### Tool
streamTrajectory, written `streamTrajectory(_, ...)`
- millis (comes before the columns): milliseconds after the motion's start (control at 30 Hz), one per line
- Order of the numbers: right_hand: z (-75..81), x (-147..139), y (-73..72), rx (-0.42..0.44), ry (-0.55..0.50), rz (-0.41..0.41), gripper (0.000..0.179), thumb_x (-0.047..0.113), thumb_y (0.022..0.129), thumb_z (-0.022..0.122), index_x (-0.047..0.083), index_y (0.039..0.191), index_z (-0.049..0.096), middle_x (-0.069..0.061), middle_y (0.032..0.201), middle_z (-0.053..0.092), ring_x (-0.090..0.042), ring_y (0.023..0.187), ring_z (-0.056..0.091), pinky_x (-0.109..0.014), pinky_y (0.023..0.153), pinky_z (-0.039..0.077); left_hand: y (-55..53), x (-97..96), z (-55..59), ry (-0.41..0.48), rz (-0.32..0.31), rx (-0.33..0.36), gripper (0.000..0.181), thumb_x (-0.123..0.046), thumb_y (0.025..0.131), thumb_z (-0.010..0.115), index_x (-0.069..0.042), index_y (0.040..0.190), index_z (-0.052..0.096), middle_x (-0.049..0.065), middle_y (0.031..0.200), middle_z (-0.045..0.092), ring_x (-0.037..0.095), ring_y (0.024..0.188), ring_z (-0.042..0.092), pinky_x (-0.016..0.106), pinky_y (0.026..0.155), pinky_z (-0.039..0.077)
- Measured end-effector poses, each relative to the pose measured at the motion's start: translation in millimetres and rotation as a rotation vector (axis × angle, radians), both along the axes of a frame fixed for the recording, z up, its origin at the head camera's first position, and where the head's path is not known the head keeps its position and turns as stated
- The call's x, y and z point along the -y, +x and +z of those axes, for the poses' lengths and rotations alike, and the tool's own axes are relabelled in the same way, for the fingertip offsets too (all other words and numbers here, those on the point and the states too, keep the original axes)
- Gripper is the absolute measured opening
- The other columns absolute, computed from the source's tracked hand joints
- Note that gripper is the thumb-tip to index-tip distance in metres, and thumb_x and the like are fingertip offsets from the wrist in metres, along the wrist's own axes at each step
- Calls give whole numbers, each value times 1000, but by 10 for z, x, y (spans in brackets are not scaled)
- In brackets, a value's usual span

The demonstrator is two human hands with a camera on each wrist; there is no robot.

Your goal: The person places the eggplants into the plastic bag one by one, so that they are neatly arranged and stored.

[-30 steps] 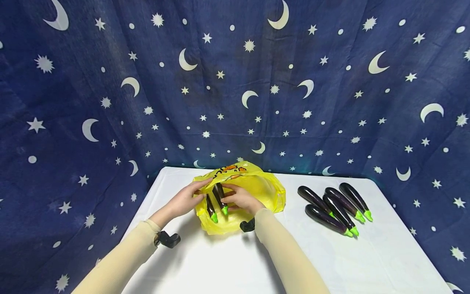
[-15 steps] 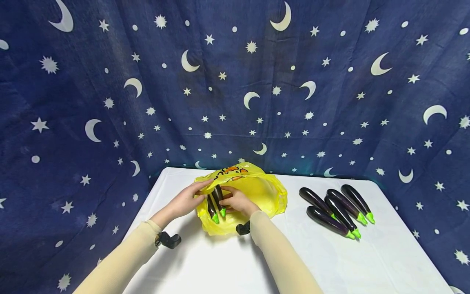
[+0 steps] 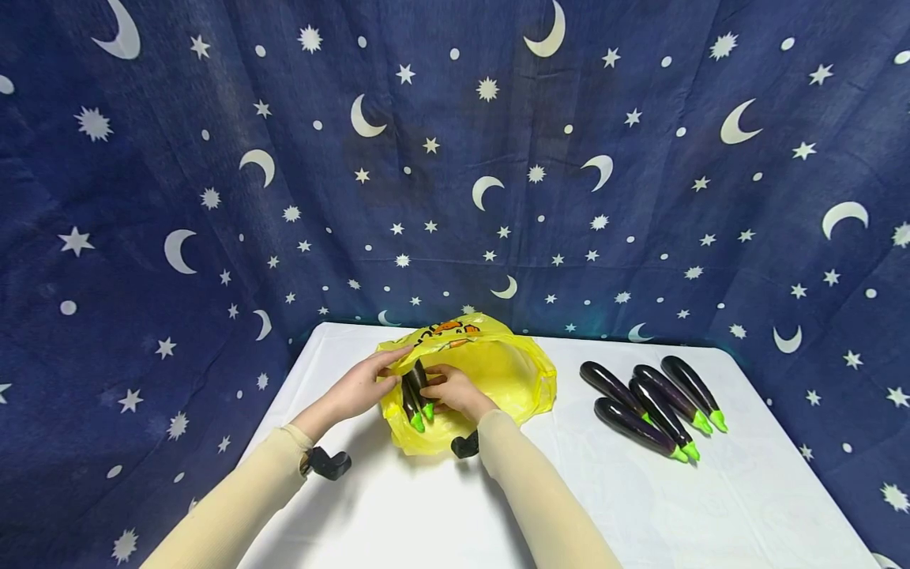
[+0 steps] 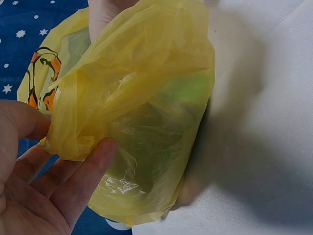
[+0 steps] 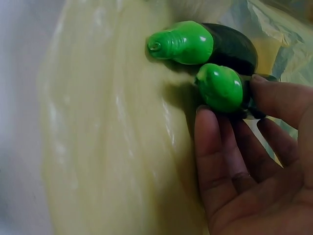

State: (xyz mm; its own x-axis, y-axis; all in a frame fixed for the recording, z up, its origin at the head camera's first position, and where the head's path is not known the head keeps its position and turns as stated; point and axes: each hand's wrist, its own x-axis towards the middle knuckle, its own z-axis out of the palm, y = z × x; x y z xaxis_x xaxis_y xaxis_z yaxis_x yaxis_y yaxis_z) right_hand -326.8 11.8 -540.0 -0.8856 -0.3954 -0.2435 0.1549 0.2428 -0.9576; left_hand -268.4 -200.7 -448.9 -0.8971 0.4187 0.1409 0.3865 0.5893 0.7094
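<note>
A yellow plastic bag (image 3: 501, 370) lies on its side, its mouth facing the person. My left hand (image 3: 358, 389) pinches the bag's left edge between thumb and fingers; in the left wrist view the plastic (image 4: 73, 117) bunches up there. Inside the bag, my right hand (image 3: 458, 393) holds an eggplant (image 5: 222, 89) near its green cap, thumb above and fingers below. Beside it in the bag lies a second eggplant (image 5: 230, 45), green cap also toward the opening. Through the yellow film a dark, blurred shape shows in the left wrist view.
Several more eggplants (image 3: 657, 407) lie in a loose group to the right of the bag, green ends toward the person. A white cloth (image 3: 753, 490) covers the table. Behind it hangs a dark blue curtain (image 3: 441, 197) with moons and stars.
My right hand has moved a little left and deeper into the bag, bringing its eggplant closer to the other one. The left hand keeps its hold on the bag's edge.
</note>
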Motion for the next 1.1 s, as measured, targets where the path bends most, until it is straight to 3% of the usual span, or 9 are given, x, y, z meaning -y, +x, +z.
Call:
streamTrajectory(300,11,10,31,-28,4,8,49,6,92,73,1,139,58,-16,117,68,-24,92,69,-38,76,61,-3,-21,15,-5,-2,-4,58,-2,99,58,-10,156,45,11,155,47,33,137,47,52,111,41)
streamTrajectory(567,51,-48,20,-12,-20,14,53,7,93,70,0,143,55,-16,120,68,-25,94,68,-44,82,60,-4,-20,16,-15,-2,-7,59,-2,100,57,-11,156,45,11,156,46,33,138,46,52,112,40)
streamTrajectory(733,58,-125,-14,4,-35,2,57,7,91,70,1,145,54,-15,120,67,-24,88,65,-41,79,61,-2,-17,20,-25,4,-1,59,-4,100,58,-13,157,44,11,156,46,32,139,46,52,112,39)
streamTrajectory(1100,137,-341,-17,14,-63,48,57,9,96,68,-1,149,49,-20,131,63,-35,106,66,-46,89,58,7,-27,15,-39,26,14,58,-8,100,58,-15,156,45,10,156,46,32,139,46,53,112,39)
